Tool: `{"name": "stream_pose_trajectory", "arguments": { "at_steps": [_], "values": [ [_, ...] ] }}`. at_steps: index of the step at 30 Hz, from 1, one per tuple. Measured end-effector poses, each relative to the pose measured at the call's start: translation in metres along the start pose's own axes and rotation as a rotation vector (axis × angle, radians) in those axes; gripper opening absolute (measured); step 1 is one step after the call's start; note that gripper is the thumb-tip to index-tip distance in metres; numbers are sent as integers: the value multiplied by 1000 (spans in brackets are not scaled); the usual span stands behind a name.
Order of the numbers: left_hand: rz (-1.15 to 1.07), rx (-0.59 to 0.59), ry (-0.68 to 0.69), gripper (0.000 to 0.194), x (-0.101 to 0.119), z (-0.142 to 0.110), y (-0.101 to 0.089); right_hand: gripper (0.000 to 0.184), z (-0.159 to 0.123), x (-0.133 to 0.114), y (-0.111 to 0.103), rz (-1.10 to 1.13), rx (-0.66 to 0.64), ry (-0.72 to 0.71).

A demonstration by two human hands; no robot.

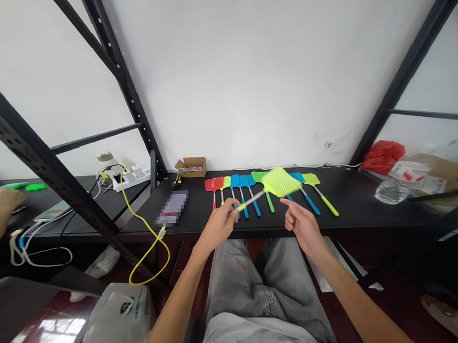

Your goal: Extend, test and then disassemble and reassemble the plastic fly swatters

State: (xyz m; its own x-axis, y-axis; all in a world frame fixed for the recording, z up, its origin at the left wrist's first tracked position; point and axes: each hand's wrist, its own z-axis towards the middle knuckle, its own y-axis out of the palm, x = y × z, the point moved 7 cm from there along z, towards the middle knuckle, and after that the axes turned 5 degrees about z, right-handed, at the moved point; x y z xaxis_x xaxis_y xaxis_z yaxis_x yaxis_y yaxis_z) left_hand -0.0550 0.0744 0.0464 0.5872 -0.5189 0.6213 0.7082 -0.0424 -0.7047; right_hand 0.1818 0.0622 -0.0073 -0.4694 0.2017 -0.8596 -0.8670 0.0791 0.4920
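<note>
My left hand (220, 222) is closed around the handle of a yellow-green fly swatter (281, 183), whose mesh head points to the right above the black table. Just below that head is my right hand (300, 220), index finger stretched out and the other fingers curled, holding nothing. Behind them a row of fly swatters lies on the table: a red one (213, 185) at the left, several blue ones (246, 181), a green one (270, 202), and another yellow-green one (312, 179) at the right. The held swatter partly covers some of the row.
A small open cardboard box (192, 166) and a phone (172, 208) on a yellow cable (134, 213) are to the left. A plastic bottle (404, 179) and red bag (383, 156) lie right. Black shelf posts (122, 70) flank the table. Another person's hand (4, 201) shows far left.
</note>
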Motion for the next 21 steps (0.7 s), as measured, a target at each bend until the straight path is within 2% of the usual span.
{"name": "stream_pose_trajectory", "arguments": {
  "at_steps": [3,5,7,10,14,21],
  "values": [
    [146,187,-169,30,-34,-2,-26,35,4,8,-10,-34,26,27],
    [289,268,-325,33,-57,-7,-41,36,5,11,-14,-45,30,30],
    [432,283,-476,36,-75,-12,-50,35,6,14,-14,-52,27,36],
    [577,218,-631,37,-93,-17,-51,35,5,19,-11,-51,12,58],
    [652,132,-670,34,-100,-17,-42,35,3,22,-4,-55,-26,67],
    [736,57,-586,34,-91,-19,-40,33,1,14,0,-75,-32,36]
  ]
}}
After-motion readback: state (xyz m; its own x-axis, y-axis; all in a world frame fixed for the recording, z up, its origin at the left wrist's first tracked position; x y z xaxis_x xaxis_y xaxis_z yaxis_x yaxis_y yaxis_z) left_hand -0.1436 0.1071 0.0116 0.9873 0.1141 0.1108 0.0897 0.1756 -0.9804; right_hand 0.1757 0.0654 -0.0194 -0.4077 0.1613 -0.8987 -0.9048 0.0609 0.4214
